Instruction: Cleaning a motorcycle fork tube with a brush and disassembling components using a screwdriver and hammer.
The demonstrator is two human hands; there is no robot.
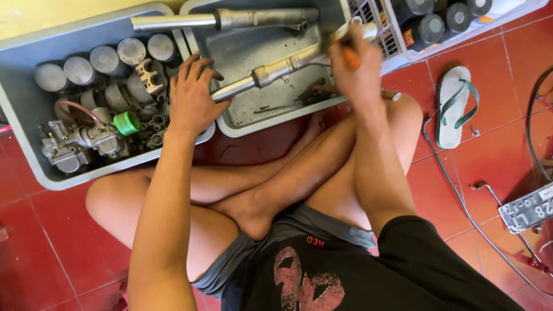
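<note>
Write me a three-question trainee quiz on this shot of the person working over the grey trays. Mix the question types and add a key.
1. True or false: the left hand rests on the lower end of a metal fork tube lying across the grey tray.
2. Multiple choice: what does the right hand grip? A) an orange-handled tool B) a green cap C) a sandal
3. Fill in: the green cap lies in the ____ tray, among the pistons.

Key
1. True.
2. A. Its tip is blurred and cannot be made out.
3. Left, the parts tray beside a carburettor.
</note>
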